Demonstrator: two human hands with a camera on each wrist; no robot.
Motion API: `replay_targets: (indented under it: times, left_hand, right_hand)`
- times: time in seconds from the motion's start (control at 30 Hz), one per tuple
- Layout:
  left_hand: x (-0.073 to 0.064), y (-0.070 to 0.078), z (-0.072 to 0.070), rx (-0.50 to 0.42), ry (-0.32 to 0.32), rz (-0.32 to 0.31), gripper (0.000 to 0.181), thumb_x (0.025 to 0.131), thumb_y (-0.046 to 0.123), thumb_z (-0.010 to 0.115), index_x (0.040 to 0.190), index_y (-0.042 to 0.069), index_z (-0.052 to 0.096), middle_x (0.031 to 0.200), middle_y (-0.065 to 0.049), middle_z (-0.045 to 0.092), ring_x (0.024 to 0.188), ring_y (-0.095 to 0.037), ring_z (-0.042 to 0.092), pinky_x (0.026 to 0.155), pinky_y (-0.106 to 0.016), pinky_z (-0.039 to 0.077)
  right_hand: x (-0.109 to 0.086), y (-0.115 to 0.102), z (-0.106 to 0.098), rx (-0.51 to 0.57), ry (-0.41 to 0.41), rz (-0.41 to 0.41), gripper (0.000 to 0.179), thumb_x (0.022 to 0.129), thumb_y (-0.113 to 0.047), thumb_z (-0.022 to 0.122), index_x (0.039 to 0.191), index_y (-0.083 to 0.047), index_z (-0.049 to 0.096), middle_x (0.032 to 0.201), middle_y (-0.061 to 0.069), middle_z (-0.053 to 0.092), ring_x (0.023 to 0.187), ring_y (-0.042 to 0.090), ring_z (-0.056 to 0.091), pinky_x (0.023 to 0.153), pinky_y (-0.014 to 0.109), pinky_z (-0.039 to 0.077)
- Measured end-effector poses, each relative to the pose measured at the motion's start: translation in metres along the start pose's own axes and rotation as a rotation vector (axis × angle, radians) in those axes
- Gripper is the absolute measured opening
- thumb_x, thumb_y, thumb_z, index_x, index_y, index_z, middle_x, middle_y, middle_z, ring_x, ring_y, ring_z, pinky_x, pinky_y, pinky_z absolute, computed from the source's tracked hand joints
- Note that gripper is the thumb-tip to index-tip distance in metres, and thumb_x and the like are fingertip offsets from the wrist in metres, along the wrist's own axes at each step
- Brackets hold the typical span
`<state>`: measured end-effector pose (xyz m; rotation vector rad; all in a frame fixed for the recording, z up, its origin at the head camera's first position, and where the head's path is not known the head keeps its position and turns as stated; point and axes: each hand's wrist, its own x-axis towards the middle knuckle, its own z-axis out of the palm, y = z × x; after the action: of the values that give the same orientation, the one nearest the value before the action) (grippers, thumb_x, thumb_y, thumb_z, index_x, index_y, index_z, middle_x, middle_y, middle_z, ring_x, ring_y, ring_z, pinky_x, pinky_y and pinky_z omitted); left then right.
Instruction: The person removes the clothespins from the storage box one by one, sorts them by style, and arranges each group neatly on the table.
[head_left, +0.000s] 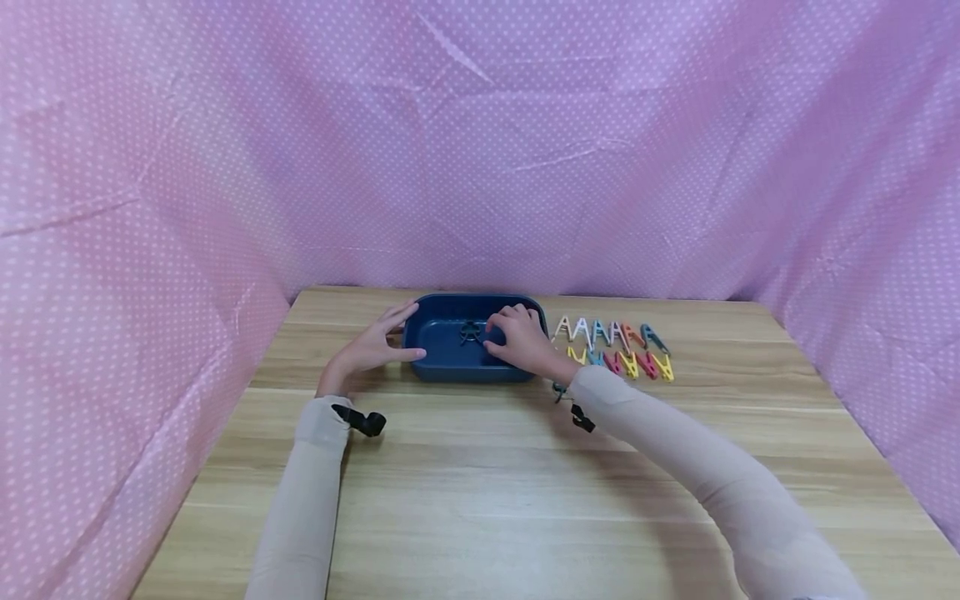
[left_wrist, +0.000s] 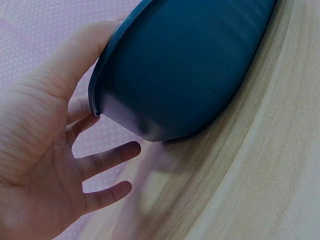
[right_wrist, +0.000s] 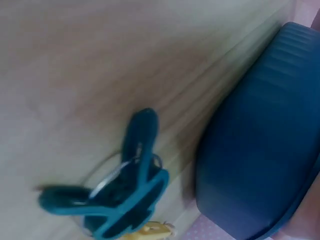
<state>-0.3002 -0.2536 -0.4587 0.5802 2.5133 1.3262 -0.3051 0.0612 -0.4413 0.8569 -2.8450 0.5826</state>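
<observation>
A dark blue rectangular tub stands near the table's far edge. At its left end is my left hand, fingers spread. The thumb lies at the near corner and the index finger at the far one, touching the rim; two other fingers stand clear of the wall in the left wrist view. My right hand reaches over the tub's right end. Its thumb and index finger are bent and apart, with nothing visible between them. Just left of these fingertips, dark green clothespins lie on the tub floor.
Right of the tub lie two rows of colored clothespins, including an orange one and a yellow one. One teal clothespin lies on the table below my right wrist. Pink dotted cloth hangs behind the wooden table.
</observation>
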Motion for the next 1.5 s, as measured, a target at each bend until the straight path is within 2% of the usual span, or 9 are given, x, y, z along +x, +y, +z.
replay_targets:
  times: [0.23, 0.43, 0.67, 0.8, 1.5]
  left_hand:
    - [-0.002, 0.000, -0.001, -0.005, 0.002, 0.016, 0.095, 0.092, 0.035, 0.077, 0.165, 0.028, 0.016, 0.174, -0.002, 0.003, 0.154, -0.040, 0.024, 0.120, -0.062, 0.030]
    - [-0.003, 0.003, 0.001, -0.010, -0.003, 0.011, 0.096, 0.091, 0.038, 0.077, 0.165, 0.025, 0.016, 0.174, -0.001, 0.003, 0.154, -0.039, 0.024, 0.122, -0.061, 0.028]
    - [-0.001, 0.001, 0.002, -0.007, 0.002, 0.011, 0.096, 0.092, 0.036, 0.078, 0.165, 0.025, 0.018, 0.174, 0.003, 0.004, 0.153, -0.038, 0.026, 0.122, -0.060, 0.028]
    - [-0.001, 0.001, 0.003, -0.002, 0.004, 0.016, 0.095, 0.092, 0.035, 0.077, 0.165, 0.024, 0.017, 0.174, -0.001, 0.004, 0.153, -0.040, 0.026, 0.122, -0.060, 0.029]
    - [-0.001, 0.000, 0.002, -0.010, 0.013, -0.007, 0.096, 0.090, 0.039, 0.078, 0.165, 0.028, 0.018, 0.174, 0.001, 0.003, 0.154, -0.037, 0.024, 0.123, -0.060, 0.027]
  right_hand:
    - [0.014, -0.004, 0.004, -0.077, -0.063, 0.016, 0.025, 0.094, -0.030, 0.073, 0.111, -0.012, 0.072, 0.123, 0.011, 0.066, 0.116, 0.032, 0.052, 0.109, 0.060, 0.033]
    - [0.020, -0.004, 0.006, -0.090, -0.112, 0.051, 0.026, 0.094, -0.030, 0.074, 0.112, -0.011, 0.072, 0.122, 0.012, 0.066, 0.117, 0.033, 0.050, 0.110, 0.059, 0.032]
    - [0.024, -0.001, 0.013, -0.128, -0.103, 0.051, 0.023, 0.093, -0.029, 0.075, 0.107, -0.012, 0.073, 0.118, 0.010, 0.066, 0.115, 0.032, 0.052, 0.107, 0.057, 0.036]
    - [0.025, -0.001, 0.016, -0.140, -0.109, 0.056, 0.021, 0.092, -0.029, 0.076, 0.104, -0.012, 0.073, 0.114, 0.010, 0.067, 0.111, 0.031, 0.053, 0.104, 0.056, 0.037]
    - [0.028, -0.004, 0.015, -0.140, -0.134, 0.018, 0.007, 0.094, -0.017, 0.073, 0.088, -0.013, 0.072, 0.098, 0.005, 0.066, 0.095, 0.026, 0.055, 0.094, 0.050, 0.039]
